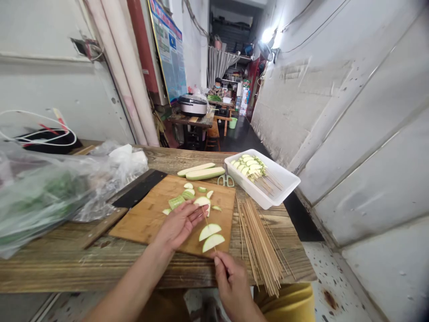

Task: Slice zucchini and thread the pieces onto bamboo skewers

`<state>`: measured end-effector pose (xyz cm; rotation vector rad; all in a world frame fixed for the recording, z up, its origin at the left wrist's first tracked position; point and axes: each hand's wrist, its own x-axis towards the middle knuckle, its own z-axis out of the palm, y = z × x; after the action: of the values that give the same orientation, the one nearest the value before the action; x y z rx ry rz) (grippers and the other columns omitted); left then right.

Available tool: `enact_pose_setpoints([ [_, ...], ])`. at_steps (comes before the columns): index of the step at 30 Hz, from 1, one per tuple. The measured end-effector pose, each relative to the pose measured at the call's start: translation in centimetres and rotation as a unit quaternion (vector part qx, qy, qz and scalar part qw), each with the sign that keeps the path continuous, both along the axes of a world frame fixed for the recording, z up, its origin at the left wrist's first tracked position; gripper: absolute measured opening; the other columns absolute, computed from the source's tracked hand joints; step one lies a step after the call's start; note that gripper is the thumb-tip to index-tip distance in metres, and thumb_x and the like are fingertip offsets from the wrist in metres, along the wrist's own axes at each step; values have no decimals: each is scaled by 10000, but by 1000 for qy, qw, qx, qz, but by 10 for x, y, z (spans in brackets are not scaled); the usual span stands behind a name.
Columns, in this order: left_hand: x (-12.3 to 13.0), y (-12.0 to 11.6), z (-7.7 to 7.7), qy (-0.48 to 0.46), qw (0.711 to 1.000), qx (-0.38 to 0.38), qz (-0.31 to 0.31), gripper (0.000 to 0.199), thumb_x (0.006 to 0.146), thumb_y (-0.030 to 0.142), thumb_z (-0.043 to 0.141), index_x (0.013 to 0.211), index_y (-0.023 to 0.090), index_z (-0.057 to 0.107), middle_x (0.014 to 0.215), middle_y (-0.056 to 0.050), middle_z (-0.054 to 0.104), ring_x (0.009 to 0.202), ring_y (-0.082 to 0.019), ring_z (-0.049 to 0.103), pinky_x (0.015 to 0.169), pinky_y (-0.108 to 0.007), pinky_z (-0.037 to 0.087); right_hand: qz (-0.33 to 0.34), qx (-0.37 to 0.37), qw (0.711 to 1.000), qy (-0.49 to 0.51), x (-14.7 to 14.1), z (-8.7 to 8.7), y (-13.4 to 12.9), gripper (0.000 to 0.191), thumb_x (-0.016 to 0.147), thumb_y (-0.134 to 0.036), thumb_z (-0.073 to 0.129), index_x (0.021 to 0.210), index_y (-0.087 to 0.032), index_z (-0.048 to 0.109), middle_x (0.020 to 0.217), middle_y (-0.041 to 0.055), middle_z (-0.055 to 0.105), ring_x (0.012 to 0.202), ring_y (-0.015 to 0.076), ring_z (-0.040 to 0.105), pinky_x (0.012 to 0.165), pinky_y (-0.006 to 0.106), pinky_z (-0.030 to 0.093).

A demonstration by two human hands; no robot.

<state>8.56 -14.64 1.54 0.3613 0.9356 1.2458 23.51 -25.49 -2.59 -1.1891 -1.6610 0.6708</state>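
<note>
Wooden surface (83, 268) carries the cutting board (140, 219); white tray (250, 192) beyond, holding loaded sticks; stick bundle (263, 250) right of board. Left hand (177, 223): palm turned up, fingers pinching the top slice (202, 201) at the skewer's far end. Right hand (233, 279): thumb and forefinger pressed on the near end. Skewer (206, 218) slants over the board, two lower slices (209, 231) threaded. Judged step: threading the top slice. Next move calls for steady skewer, slice aligned, fingertips off the point.
</note>
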Motion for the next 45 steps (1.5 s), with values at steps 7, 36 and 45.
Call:
enact_pose_setpoints([
  [7, 1, -3, 3, -16, 1000, -7, 13, 102, 810, 27, 521, 827, 94, 597, 836, -127, 711, 781, -182, 692, 733, -268, 572, -3, 31, 999, -10, 2, -2, 1, 260, 891, -169, 417, 932, -158, 673, 714, 40, 684, 686, 148, 675, 629, 182, 493],
  [36, -1, -8, 3, 9, 999, 2, 35, 92, 802, 49, 553, 830, 90, 631, 858, -120, 719, 785, -182, 693, 684, -247, 573, 20, 4, 999, -27, 3, 1, -4, 294, 915, -197, 404, 1028, -157, 672, 903, 115, 725, 818, 189, 694, 722, 241, 533],
  [45, 0, -11, 4, 30, 999, 9, 43, 86, 784, 46, 576, 824, 86, 641, 848, -126, 720, 778, -199, 696, 684, -262, 576, 26, 16, 999, -37, 3, -1, -6, 314, 905, -177, 377, 1031, -149, 664, 914, 127, 724, 820, 192, 695, 713, 245, 535],
])
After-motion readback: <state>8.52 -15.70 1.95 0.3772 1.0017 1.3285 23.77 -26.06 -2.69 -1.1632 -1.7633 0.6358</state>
